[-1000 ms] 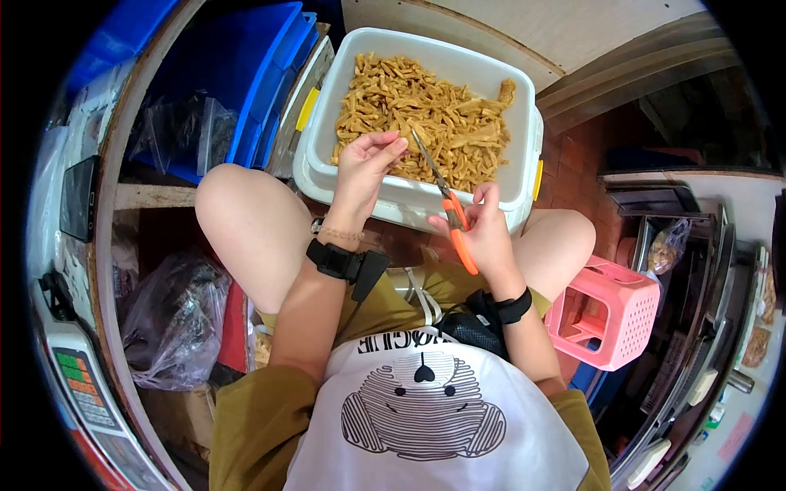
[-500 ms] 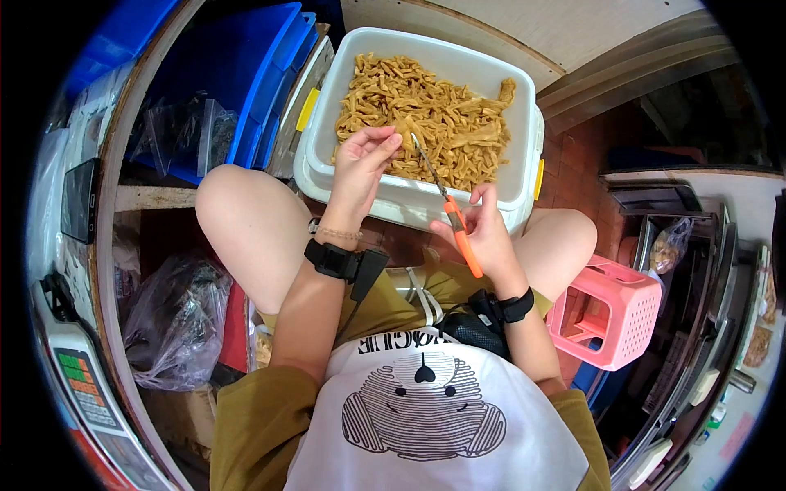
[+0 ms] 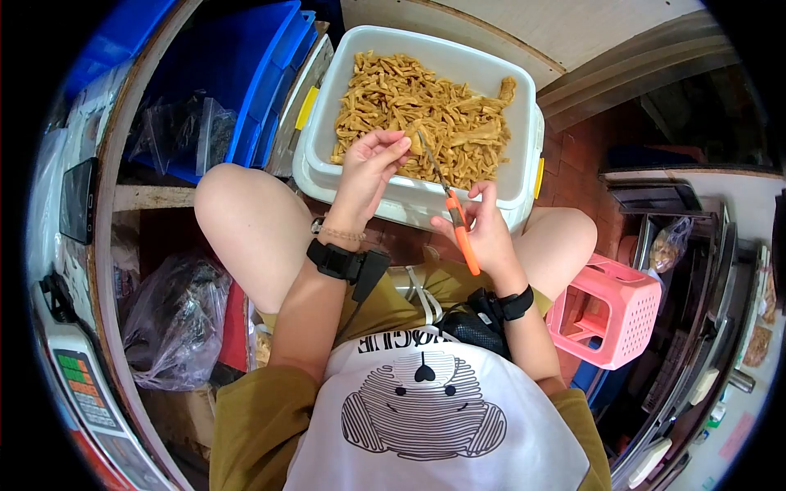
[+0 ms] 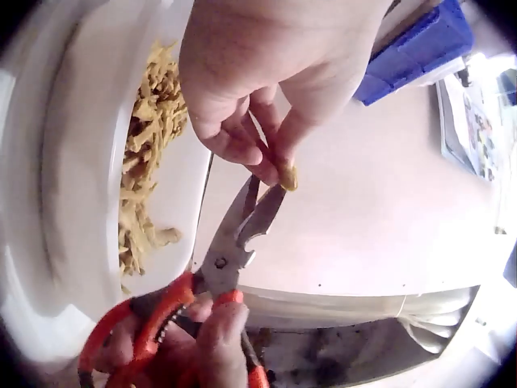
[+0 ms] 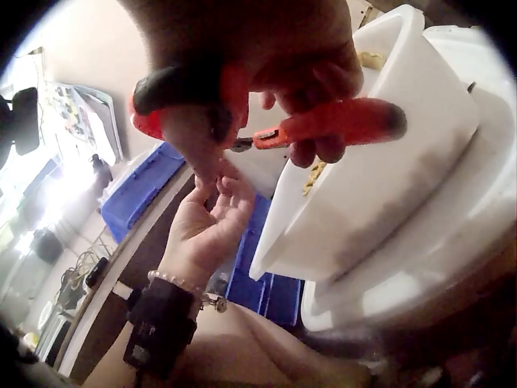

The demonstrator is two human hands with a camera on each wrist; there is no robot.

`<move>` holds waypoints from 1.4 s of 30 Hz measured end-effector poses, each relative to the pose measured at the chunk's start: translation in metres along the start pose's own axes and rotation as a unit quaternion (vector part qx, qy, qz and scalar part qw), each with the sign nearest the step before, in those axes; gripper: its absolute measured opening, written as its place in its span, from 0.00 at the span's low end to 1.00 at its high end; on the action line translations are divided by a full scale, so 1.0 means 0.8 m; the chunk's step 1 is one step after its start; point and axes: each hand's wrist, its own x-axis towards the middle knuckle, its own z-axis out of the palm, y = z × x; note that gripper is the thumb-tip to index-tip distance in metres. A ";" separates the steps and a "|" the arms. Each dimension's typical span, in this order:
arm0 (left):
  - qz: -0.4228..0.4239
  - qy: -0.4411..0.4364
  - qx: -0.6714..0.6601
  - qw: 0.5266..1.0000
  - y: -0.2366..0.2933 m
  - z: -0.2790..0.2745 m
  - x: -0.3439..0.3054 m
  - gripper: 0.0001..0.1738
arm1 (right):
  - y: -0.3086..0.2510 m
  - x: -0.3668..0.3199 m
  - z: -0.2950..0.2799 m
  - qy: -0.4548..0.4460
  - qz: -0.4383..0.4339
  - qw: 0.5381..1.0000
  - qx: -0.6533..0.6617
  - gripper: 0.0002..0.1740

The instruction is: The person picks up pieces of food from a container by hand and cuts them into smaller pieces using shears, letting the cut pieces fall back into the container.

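In the head view, my left hand [image 3: 368, 172] pinches a small yellow-brown food strip [image 3: 417, 142] between thumb and fingertips, over the near part of a white tub [image 3: 323, 159]. My right hand [image 3: 485, 229] grips orange-handled scissors [image 3: 458, 221] at the tub's front edge, blades pointing up toward the strip. The left wrist view shows the scissor blades [image 4: 262, 217] slightly parted, their tips right at the left fingertips and the strip's end [image 4: 288, 178]. A heap of similar strips [image 3: 442, 106] covers the tub's floor. In the right wrist view, the right hand hides most of the blades.
The tub sits between the person's bent knees. Blue crates [image 3: 266, 90] stand at left, above a plastic bag [image 3: 176, 319]. A pink plastic stool [image 3: 626, 319] is at the right, beside dark shelving [image 3: 696, 286]. A scale [image 3: 86, 385] stands at the left edge.
The scissor handles were spread wider a second ago and came closer together by half a second ago. My left hand drew slightly left, then returned right toward the blades with the strip.
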 end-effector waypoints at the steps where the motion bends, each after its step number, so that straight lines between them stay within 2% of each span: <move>1: -0.011 0.000 -0.023 1.000 -0.001 0.000 0.000 0.06 | 0.001 0.000 0.000 0.000 0.000 1.000 0.000 0.37; 4: -0.029 -0.002 -0.088 0.996 -0.003 -0.004 0.001 0.06 | 0.001 0.000 0.000 0.003 -0.023 1.000 -0.001 0.38; 8: -0.022 -0.011 -0.078 0.997 -0.003 -0.003 0.001 0.06 | 0.002 0.000 0.002 -0.003 -0.025 1.000 -0.005 0.38; 10: -0.029 0.001 0.014 0.999 0.003 0.008 -0.005 0.06 | 0.005 0.001 0.002 -0.002 -0.027 1.000 -0.004 0.38; 11: -0.029 0.001 0.014 0.999 0.002 0.008 -0.005 0.06 | 0.006 0.002 0.002 -0.004 -0.024 1.000 -0.009 0.37; 13: -0.010 -0.037 0.089 0.995 -0.001 0.006 -0.002 0.05 | 0.007 0.002 0.003 -0.005 -0.021 1.000 -0.013 0.37; 22: 0.012 -0.086 0.199 0.976 -0.009 0.000 0.003 0.07 | 0.021 0.006 0.008 -0.009 -0.019 1.000 0.011 0.37; 25: 0.007 -0.105 0.240 0.965 -0.010 0.003 0.003 0.07 | 0.028 0.009 0.013 0.002 -0.033 0.997 0.073 0.38; 30: 0.018 -0.105 0.235 0.966 -0.017 0.004 0.004 0.07 | 0.027 0.010 0.012 -0.018 -0.008 0.997 0.079 0.37; 37: 0.028 -0.085 0.218 0.972 -0.022 0.003 0.006 0.06 | 0.022 0.010 0.015 0.000 -0.019 0.998 0.058 0.35; 42: 0.032 -0.057 0.207 0.976 -0.022 0.001 0.008 0.06 | 0.011 0.009 0.010 -0.014 0.024 0.998 0.054 0.37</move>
